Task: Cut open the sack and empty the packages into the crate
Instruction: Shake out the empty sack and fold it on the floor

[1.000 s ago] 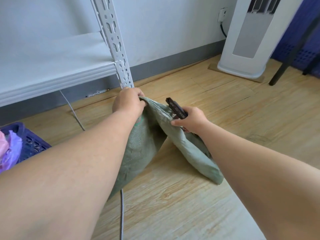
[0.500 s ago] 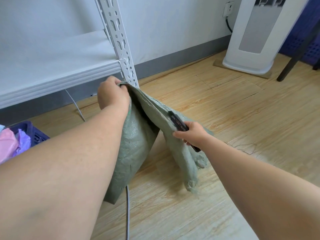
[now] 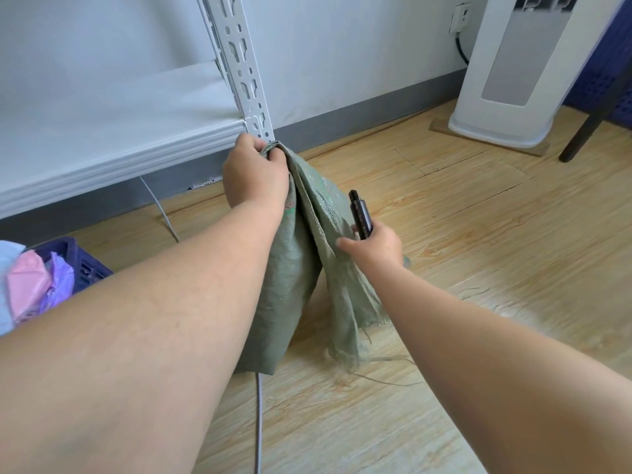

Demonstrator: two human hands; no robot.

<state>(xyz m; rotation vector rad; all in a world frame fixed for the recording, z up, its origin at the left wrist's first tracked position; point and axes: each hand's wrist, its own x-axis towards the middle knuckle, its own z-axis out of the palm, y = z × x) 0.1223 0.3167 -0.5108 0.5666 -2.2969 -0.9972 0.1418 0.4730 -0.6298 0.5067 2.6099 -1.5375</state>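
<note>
A limp green woven sack [image 3: 294,285] hangs in two folds above the wooden floor, its frayed cut edge trailing threads at the lower right. My left hand [image 3: 254,174] grips the sack's bunched top, close to the shelf post. My right hand [image 3: 374,246] holds a black utility knife [image 3: 359,213] pointing up and also pinches the right fold of the sack. At the far left, a dark blue crate [image 3: 83,265] holds pink, purple and pale blue packages [image 3: 30,287].
A white metal shelf unit [image 3: 136,145] with a slotted post [image 3: 239,66] stands at the left. A grey cable [image 3: 258,422] runs along the floor under the sack. A white appliance [image 3: 513,80] and a dark leg [image 3: 588,124] stand at the right.
My left hand has lifted the sack's top higher and gathered it, so the sack hangs more upright. My right hand slid down the right fold with the knife.
</note>
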